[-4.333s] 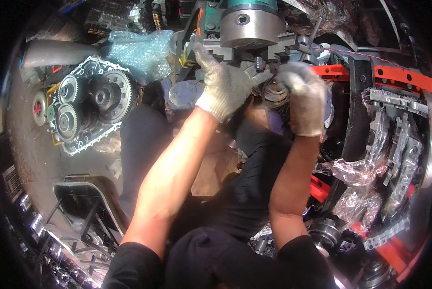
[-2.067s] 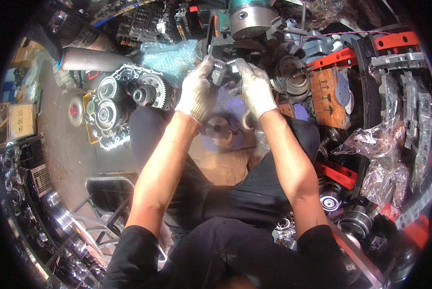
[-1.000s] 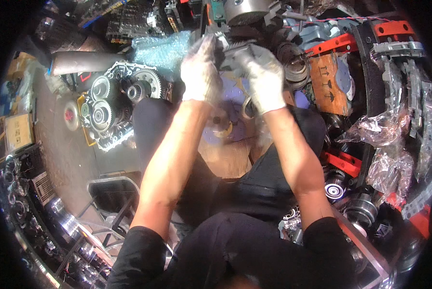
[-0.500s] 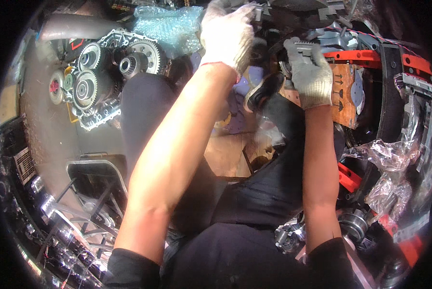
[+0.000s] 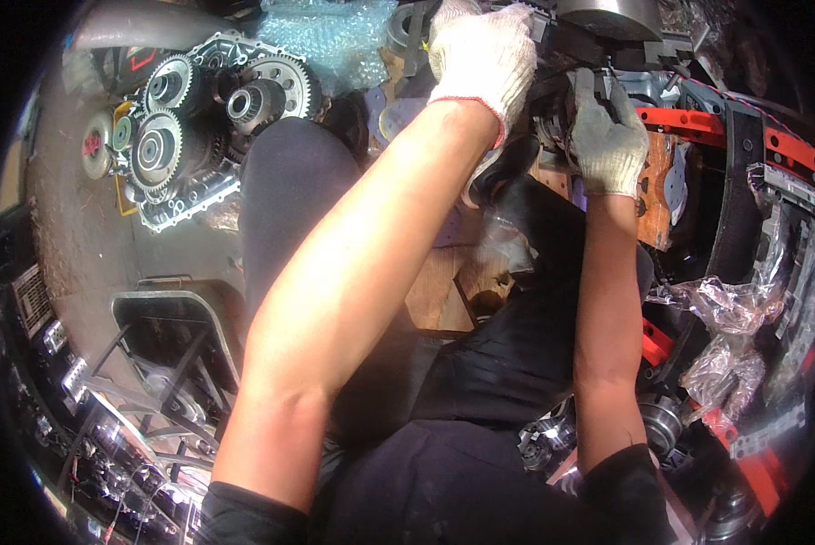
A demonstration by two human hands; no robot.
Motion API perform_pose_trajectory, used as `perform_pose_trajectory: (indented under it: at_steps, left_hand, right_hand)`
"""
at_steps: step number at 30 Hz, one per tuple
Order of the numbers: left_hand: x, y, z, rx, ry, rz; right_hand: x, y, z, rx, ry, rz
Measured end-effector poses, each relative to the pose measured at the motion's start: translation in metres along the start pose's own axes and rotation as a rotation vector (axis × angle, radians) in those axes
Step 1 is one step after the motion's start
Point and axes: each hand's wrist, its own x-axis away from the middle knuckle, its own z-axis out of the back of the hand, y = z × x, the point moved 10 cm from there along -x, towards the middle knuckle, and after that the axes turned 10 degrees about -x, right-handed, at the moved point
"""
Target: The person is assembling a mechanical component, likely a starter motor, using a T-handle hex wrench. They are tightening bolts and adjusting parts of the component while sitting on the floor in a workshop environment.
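While both gloved hands reach up to the top of the view, the left hand (image 5: 482, 56) rests curled over the dark metal assembly (image 5: 562, 100), its fingers folded over the upper edge. The right hand (image 5: 607, 136) grips the same assembly from the side, fingers wrapped around a blackened part. The assembly sits just beneath a grey cylindrical housing (image 5: 607, 16). Well to the left, an open gearbox case (image 5: 198, 118) with toothed gears lies on the floor beside crumpled bubble wrap (image 5: 330, 36).
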Motion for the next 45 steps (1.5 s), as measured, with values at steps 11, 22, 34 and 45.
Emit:
perform_pose_trajectory:
  at_steps: [11,22,34,45]
  left_hand:
    - [0.012,0.013,0.005,-0.081,0.004,-0.056]
    - [0.009,0.016,-0.002,-0.597,-0.037,-0.197]
    - [0.011,0.026,-0.006,-1.189,0.048,-0.393]
    - [0.021,0.039,0.02,-0.694,0.1,-0.201]
  right_hand:
    - [0.012,-0.036,-0.027,1.154,0.028,0.649]
    - [0.035,-0.04,-0.059,1.861,-0.151,1.076]
    - [0.032,-0.043,-0.058,1.766,-0.185,1.016]
    - [0.029,-0.046,-0.056,1.715,-0.22,0.988]
